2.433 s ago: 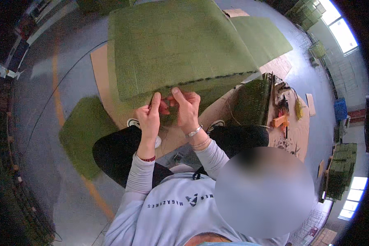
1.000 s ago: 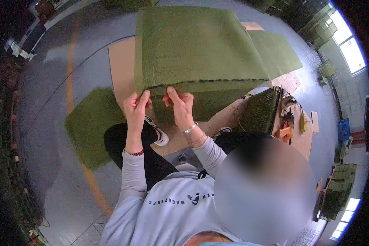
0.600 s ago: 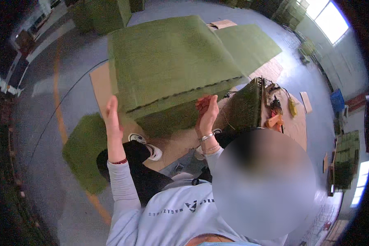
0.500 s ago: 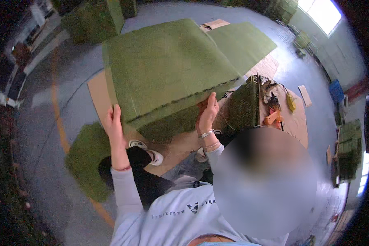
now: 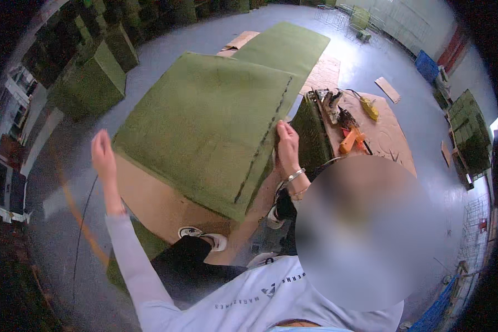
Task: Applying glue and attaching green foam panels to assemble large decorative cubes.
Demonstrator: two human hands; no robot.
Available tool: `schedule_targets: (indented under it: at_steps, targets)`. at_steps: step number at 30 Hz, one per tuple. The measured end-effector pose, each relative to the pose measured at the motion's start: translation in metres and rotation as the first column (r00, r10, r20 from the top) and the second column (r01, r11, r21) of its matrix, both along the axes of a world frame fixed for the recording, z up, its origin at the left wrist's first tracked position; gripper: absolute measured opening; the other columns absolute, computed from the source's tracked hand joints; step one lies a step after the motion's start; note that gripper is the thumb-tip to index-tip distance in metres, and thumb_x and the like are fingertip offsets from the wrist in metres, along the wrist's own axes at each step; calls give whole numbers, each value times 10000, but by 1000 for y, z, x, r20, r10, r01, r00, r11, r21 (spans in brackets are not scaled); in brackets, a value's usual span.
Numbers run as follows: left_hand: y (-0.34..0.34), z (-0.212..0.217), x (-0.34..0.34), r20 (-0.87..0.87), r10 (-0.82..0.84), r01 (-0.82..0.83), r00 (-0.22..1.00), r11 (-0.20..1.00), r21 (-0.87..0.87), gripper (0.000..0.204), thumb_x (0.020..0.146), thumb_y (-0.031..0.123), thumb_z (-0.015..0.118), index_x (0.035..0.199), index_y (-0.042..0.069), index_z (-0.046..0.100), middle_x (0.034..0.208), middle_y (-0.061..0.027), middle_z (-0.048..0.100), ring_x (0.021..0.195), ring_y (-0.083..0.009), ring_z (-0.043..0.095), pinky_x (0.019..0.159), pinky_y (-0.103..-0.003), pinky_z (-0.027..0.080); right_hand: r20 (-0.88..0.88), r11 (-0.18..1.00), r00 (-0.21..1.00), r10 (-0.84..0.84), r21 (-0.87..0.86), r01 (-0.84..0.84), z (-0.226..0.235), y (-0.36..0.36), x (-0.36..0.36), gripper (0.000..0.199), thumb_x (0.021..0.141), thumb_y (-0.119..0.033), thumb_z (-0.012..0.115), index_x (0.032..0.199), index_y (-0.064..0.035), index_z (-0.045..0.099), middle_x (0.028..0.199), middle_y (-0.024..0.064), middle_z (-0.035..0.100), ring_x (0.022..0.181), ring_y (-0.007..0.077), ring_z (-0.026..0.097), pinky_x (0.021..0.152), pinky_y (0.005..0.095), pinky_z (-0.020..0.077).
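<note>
A large green turf mat (image 5: 205, 122) with a dark seam line along its right side is lifted and tilted in front of me. My right hand (image 5: 288, 145) grips its right edge next to the seam, a bracelet on the wrist. My left hand (image 5: 102, 155) is raised at the mat's lower left corner with fingers stretched out; I cannot tell if it touches the edge. Brown cardboard (image 5: 160, 205) lies under the mat. My legs and white shoes (image 5: 205, 238) are below it.
A second green mat (image 5: 282, 47) lies further away on the floor. Stacked green blocks (image 5: 91, 77) stand at the left, more (image 5: 467, 130) at the right. Orange and yellow tools (image 5: 351, 138) lie on cardboard to the right, beside an upright green roll (image 5: 311, 138).
My hands were together at the middle of the mat's near edge; they have spread apart to its left and right sides. The mat now sits higher and more tilted.
</note>
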State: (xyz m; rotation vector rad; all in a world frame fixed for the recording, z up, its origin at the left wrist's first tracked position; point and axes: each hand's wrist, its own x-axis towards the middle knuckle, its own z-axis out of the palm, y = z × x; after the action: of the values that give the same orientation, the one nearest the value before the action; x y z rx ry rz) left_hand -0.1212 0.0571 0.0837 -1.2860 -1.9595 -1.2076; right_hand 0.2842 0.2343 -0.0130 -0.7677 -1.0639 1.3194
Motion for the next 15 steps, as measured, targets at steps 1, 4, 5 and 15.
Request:
schedule_targets:
  at_steps: [1,4,5,15]
  targets:
    - [16,-5,-32,-34,17,-17,999,1000,-12,424,918,387,393,990,12,578,961,-167,606,881,-300,559,788,-360,419,48,999,999,20,-30,-18,-12,1,-13,259,923,-231,454,851,-16,580,763,-55,538,665,36,453,613,187,374]
    - [60,-53,-104,189,93,9,978,878,-478,549,905,474,338,918,-17,583,902,-220,600,827,-373,547,750,-414,409,-35,994,999,-8,-113,4,-33,2,-32,332,943,-275,408,985,15,565,890,1,590,762,79,521,692,210,419]
    - [72,-51,-92,199,67,36,978,881,-471,549,905,474,338,918,-17,583,902,-220,600,827,-373,547,750,-414,409,29,997,1000,-13,-80,15,-40,9,-24,345,943,-283,405,1011,20,554,909,9,592,776,88,526,710,216,423]
    - [-93,-17,51,150,350,-225,925,821,-525,512,925,367,348,772,-78,551,687,-280,511,662,-418,513,592,-449,367,212,935,911,353,-103,-338,-3,76,-50,435,924,-330,435,1115,47,535,1014,8,579,897,69,502,814,208,393]
